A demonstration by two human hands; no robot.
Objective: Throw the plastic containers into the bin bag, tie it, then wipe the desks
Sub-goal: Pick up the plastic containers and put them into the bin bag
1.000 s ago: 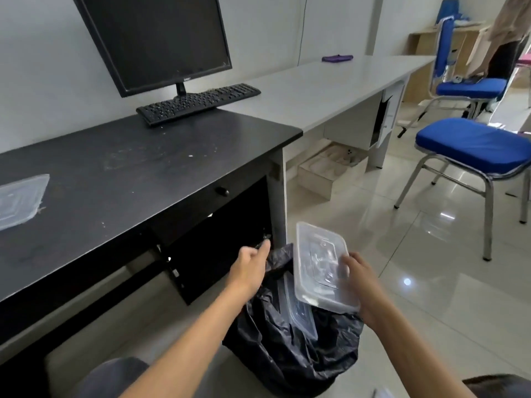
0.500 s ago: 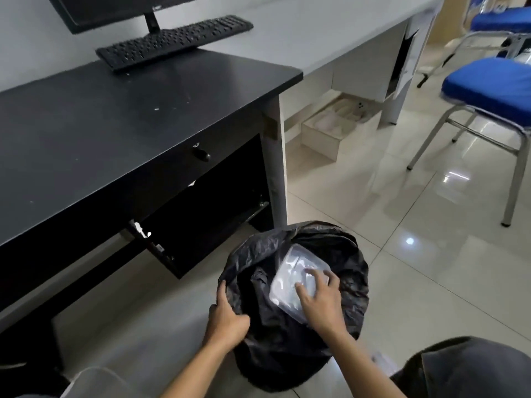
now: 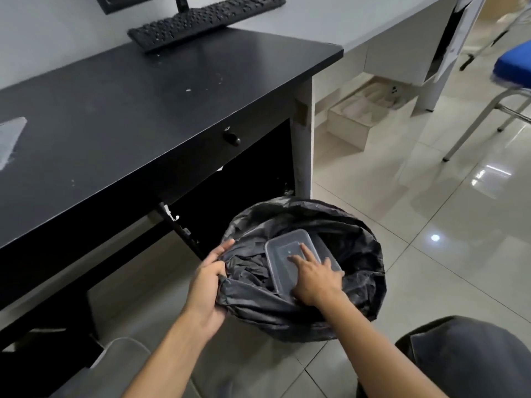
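Head view: bin bag point(image 3: 360, 254) stands open-mouthed on the tiled floor, just beside the front leg of the black desk point(image 3: 115, 116)
plastic container point(image 3: 281, 261): clear, rectangular, inside the bag's mouth, lying on crumpled black plastic, slightly tilted
right hand point(image 3: 314, 280): laid flat on the container, fingers straight and spread, pressing its surface, not curled round it
left hand point(image 3: 207, 285): grips the bag's near-left rim, thumb over the edge, bunched plastic in the palm
desk top: second clear plastic piece point(image 3: 10, 139) at the far left, cut off by the frame edge; cannot tell tub or lid; a few pale specks on the surface
keyboard point(image 3: 201, 18): at the back of the black desk
grey desk point(image 3: 344, 18): adjoins the black one on the right; open box point(image 3: 353, 122) on the floor beneath it
blue chair point(image 3: 514, 61): right edge, well apart from the bag
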